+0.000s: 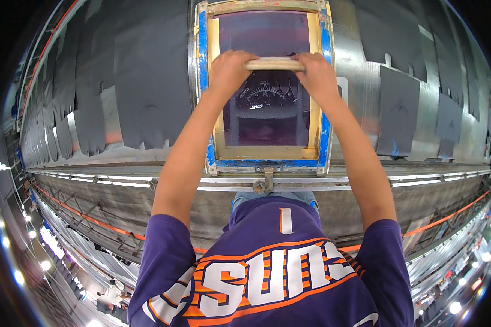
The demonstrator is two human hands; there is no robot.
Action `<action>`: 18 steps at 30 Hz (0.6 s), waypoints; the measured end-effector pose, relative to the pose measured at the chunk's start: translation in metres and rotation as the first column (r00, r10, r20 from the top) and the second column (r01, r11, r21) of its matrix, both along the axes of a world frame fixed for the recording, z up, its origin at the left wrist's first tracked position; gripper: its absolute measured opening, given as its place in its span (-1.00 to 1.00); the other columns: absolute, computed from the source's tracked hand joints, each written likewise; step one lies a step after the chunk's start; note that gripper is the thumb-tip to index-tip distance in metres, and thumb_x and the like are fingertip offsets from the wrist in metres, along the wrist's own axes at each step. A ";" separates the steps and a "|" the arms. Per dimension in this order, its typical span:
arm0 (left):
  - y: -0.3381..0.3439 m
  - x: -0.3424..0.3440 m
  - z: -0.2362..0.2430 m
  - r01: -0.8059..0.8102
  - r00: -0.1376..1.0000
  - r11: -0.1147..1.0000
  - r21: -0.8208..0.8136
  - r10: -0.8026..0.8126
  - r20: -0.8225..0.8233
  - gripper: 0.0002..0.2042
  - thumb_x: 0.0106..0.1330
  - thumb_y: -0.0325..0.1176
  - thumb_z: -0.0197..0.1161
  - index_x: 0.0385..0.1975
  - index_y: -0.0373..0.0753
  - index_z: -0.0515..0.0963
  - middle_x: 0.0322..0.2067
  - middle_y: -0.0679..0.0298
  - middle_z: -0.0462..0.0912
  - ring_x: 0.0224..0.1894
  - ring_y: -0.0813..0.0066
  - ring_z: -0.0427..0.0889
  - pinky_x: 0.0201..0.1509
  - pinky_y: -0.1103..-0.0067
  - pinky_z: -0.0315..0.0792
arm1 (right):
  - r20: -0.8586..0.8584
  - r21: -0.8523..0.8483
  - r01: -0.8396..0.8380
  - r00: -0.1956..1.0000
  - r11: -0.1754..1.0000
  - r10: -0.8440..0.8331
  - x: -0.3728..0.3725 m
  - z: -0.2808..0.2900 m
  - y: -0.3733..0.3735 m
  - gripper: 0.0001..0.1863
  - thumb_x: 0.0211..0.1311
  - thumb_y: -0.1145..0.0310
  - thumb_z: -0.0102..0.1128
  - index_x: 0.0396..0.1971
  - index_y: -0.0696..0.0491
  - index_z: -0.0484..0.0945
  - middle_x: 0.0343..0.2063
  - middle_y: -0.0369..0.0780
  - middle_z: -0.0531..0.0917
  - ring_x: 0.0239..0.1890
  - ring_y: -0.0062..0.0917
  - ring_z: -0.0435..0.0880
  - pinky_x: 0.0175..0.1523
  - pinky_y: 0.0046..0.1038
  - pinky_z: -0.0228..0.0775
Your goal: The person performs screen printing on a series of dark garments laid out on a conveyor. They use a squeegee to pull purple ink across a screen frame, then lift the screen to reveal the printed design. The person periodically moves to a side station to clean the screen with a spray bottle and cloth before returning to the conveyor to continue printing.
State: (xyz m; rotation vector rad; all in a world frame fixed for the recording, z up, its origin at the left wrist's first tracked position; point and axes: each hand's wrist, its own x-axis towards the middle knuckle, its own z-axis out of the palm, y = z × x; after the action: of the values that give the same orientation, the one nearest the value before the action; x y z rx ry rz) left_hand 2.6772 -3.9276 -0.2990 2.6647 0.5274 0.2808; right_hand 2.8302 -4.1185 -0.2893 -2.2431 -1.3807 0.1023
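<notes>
Both ends of a wooden-handled squeegee (274, 64) are gripped, the left by my left hand (230, 71) and the right by my right hand (319, 77). My fingers close round the handle, and both arms reach forward. Beneath it lies a screen printing frame (267, 163), its edges lined with blue and tan tape. The purple mesh (265, 136) carries a pale curved design, with wet, shiny dark patches just below the squeegee. The squeegee's blade is hidden under the handle.
Dark fabric pieces (153, 92) lie flat on the metal table left of the frame, and more dark fabric (398, 109) lies right. A metal rail (343, 183) runs along the near edge, with a clamp (260, 186) below the frame. Another person (112, 295) is far off, lower left.
</notes>
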 end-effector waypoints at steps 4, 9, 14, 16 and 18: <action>-0.050 -0.047 -0.009 0.008 1.000 1.000 0.030 -0.008 -0.006 -0.57 0.00 -0.61 0.25 -0.12 0.02 0.72 -0.17 0.34 0.74 -0.19 0.25 0.66 -0.11 0.36 0.57 | -0.065 -0.039 0.020 0.998 0.999 -0.023 -0.048 -0.018 -0.051 -0.52 -0.10 0.55 0.35 -0.05 0.01 0.62 -0.10 -0.18 0.68 -0.09 -0.22 0.62 0.06 -0.25 0.49; -0.102 -0.114 -0.018 0.031 0.997 0.999 0.018 -0.033 0.068 -0.58 -0.06 -0.63 0.26 -0.15 -0.10 0.70 -0.16 0.35 0.73 -0.17 0.28 0.65 -0.10 0.38 0.53 | -0.107 -0.114 -0.020 0.994 0.993 0.008 -0.107 -0.021 -0.103 -0.43 -0.17 0.49 0.43 0.00 0.01 0.61 0.01 -0.21 0.64 -0.02 -0.23 0.59 0.14 -0.23 0.45; -0.119 -0.138 -0.007 0.044 0.997 0.999 -0.022 -0.042 0.060 -0.53 -0.09 -0.59 0.33 -0.07 -0.13 0.66 0.04 0.38 0.67 0.07 0.30 0.57 0.09 0.35 0.46 | -0.352 0.109 0.003 0.935 0.994 0.036 -0.075 -0.002 -0.120 -0.45 0.00 0.25 0.48 0.05 0.02 0.59 -0.02 -0.12 0.60 -0.05 -0.22 0.55 0.07 -0.11 0.37; -0.123 -0.142 -0.004 0.051 0.997 0.998 -0.033 -0.048 0.064 -0.50 -0.11 -0.57 0.36 -0.04 -0.15 0.65 0.08 0.34 0.63 0.13 0.28 0.53 0.14 0.33 0.43 | -0.033 0.188 0.359 0.933 0.914 -0.359 -0.020 -0.028 -0.126 -0.50 0.15 0.20 0.41 0.09 0.02 0.56 -0.05 -0.03 0.58 -0.10 -0.29 0.55 -0.02 -0.21 0.39; -0.125 -0.142 -0.005 0.065 0.996 0.996 -0.067 -0.060 0.070 -0.46 -0.14 -0.56 0.39 0.00 -0.17 0.63 0.12 0.29 0.60 0.19 0.23 0.49 0.20 0.31 0.41 | -0.290 0.221 0.519 0.843 0.826 -0.452 0.010 -0.041 -0.115 -0.58 0.26 0.17 0.31 0.07 0.02 0.57 -0.26 -0.06 0.62 -0.27 -0.41 0.59 -0.18 -0.33 0.41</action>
State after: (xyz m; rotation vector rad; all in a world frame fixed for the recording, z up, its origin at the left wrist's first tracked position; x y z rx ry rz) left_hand 2.5350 -4.0522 -0.3037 2.5887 0.4238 0.3275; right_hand 2.8401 -4.2335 -0.3307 -2.1759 -0.6188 -0.0242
